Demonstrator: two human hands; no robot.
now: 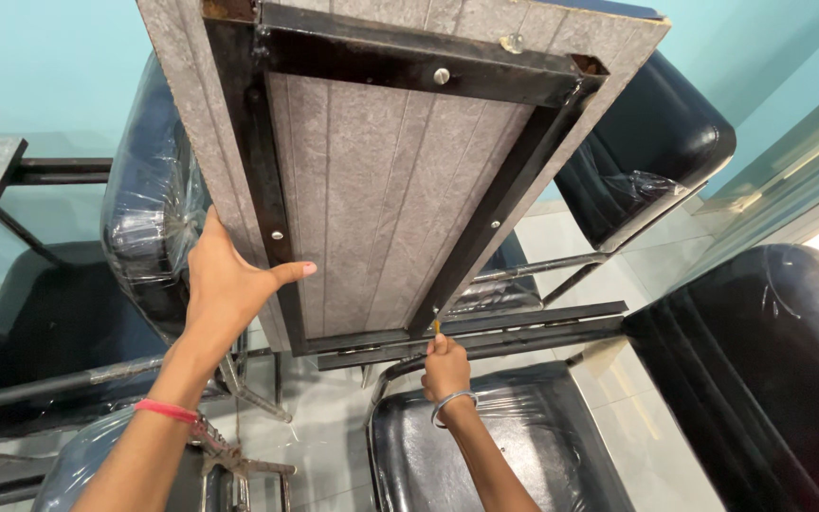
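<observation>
Head view: open left hand braces one tabletop; right hand grips one screwdriver.

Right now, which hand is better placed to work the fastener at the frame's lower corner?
Right. The right hand already holds a yellow-handled tool at the black metal frame. The left hand lies flat, fingers spread, bracing the grey tabletop.

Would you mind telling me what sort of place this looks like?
Probably a furniture shop or store room: plastic-wrapped black chairs crowd a tiled floor, and an upturned grey table with a black metal frame.
</observation>
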